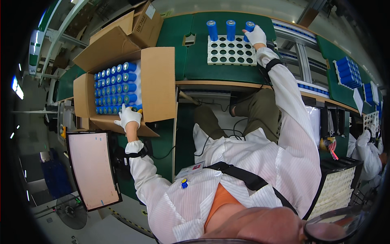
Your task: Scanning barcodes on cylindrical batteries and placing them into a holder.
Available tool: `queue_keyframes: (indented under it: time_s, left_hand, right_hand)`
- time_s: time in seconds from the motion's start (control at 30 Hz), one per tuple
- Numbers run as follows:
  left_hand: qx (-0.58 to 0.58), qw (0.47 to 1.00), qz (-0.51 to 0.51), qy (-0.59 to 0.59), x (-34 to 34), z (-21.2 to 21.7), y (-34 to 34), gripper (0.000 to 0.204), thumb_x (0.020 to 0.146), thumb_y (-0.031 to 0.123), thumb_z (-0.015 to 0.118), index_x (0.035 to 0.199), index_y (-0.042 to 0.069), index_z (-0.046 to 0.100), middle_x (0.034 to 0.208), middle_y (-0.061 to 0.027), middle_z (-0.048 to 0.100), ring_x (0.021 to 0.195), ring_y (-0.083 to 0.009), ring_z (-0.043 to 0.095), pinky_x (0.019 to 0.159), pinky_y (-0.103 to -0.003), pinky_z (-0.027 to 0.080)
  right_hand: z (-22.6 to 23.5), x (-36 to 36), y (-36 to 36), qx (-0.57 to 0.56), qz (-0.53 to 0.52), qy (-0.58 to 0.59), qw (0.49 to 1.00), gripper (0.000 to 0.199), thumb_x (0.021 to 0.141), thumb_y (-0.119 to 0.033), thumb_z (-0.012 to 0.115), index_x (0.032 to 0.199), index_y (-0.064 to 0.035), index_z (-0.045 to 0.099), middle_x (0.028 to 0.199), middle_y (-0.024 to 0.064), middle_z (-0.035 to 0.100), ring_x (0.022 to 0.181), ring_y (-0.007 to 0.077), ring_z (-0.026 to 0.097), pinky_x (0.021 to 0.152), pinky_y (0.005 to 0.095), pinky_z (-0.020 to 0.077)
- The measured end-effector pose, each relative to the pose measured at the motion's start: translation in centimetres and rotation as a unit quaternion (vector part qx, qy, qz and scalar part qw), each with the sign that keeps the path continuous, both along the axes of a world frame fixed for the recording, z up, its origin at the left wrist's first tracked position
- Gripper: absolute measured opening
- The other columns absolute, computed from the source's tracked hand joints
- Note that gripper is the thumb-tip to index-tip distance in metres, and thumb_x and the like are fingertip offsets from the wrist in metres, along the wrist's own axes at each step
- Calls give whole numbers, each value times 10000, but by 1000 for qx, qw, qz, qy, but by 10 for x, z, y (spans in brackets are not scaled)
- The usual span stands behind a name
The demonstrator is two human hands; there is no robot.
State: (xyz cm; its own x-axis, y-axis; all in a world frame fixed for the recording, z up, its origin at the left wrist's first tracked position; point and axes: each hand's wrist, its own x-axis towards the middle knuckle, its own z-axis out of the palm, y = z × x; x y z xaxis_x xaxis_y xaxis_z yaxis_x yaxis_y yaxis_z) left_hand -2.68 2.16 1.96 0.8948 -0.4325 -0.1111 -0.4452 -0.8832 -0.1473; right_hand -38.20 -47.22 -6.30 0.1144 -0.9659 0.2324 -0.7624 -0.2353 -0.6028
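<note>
My right hand (256, 35), in a white glove, is closed around a blue cylindrical battery cell (250, 26) at the far right corner of a white tray (232, 61) with rows of round holes. Two more blue cells, a left one (212, 31) and a middle one (230, 30), stand upright along the tray's far edge. My gloved left hand (130, 118) is at the near edge of an open cardboard box (158, 85). Its fingers are apart and reach to the nearest of several rows of blue cells (115, 83); some fingertips are hidden.
Another cardboard box (148, 26) stands behind the open one. A monitor (93, 168) is at the lower left. Right of the tray runs a metal-framed conveyor (300, 53) holding blue cells. Farther right are filled cell trays (348, 73) and a co-worker's white sleeve (365, 152).
</note>
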Motion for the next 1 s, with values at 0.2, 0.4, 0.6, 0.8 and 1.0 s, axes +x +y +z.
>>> queue_keyframes:
  time_s: [0.2, 0.4, 0.6, 0.8, 1.0]
  left_hand:
    - [-188, 982, -28, -3, 8, 2, 24, 503, 790, 242, 776, 1214, 12, 631, 1199, -148, 652, 1081, -275, 628, 999, -443, 418]
    - [-640, 754, 7, 152, 17, 20, 58, 426, 924, 113, 672, 1274, -57, 497, 1206, -161, 597, 1068, -310, 615, 912, -467, 528]
    - [-826, 150, 76, 538, -12, 19, 41, 607, 967, 235, 577, 1378, -127, 315, 1421, -321, 391, 1309, -470, 426, 1110, -616, 389]
    - [-738, 9, 0, 674, -101, 6, -5, 657, 977, 256, 590, 1441, -78, 266, 1461, -255, 386, 1340, -379, 428, 1091, -507, 464]
    - [-748, 261, 9, 610, -154, 9, -23, 604, 1000, 340, 545, 1403, -57, 334, 1413, -211, 440, 1293, -299, 477, 1054, -441, 512]
  right_hand:
    - [-2, 1, -3, 16, -16, -1, 1000, 611, 745, -490, 799, 1107, -26, 637, 1141, 218, 672, 1032, 392, 657, 879, 450, 530]
    - [18, 17, 34, -160, -99, -43, 981, 727, 746, -465, 797, 1278, -23, 575, 1152, 166, 618, 1060, 349, 624, 910, 441, 506]
    - [104, 59, 209, -34, 393, -297, 870, 478, 848, -142, 717, 1301, -88, 575, 1147, 74, 619, 837, 138, 601, 787, 280, 498]
    - [132, 101, 336, 150, 478, -403, 766, 547, 810, -181, 787, 1285, -27, 564, 1137, 73, 627, 749, 87, 588, 684, 239, 509]
    - [125, 111, 356, 212, 392, -485, 753, 529, 790, -155, 830, 1240, -8, 595, 1050, 65, 676, 890, 143, 638, 811, 283, 530]
